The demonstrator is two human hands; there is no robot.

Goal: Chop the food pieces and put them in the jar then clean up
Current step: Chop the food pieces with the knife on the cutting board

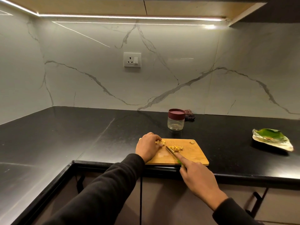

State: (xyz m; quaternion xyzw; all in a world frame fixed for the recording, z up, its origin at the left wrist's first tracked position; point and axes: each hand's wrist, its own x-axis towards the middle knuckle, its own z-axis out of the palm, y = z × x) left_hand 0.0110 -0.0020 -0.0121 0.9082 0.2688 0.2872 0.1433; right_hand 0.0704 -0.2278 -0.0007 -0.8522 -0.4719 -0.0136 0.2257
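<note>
A wooden cutting board [191, 154] lies at the front edge of the black counter. My left hand [148, 146] rests on the board's left end and pinches a pale food piece [159, 142] under its fingertips. My right hand [196, 174] grips a green-handled knife [171, 152], index finger stretched along the blade's spine. The blade lies beside a small heap of chopped pieces [177, 148]. One more whole piece [192, 141] sits near the board's far right corner. Behind the board stands a clear jar [175, 123] with its maroon lid on.
A leaf-shaped green and cream plate [272, 139] with a few scraps sits on the counter at the right. A dark checked cloth [189, 114] lies behind the jar against the marble wall. The counter turns a corner at the left. Cabinet handles hang below the counter edge.
</note>
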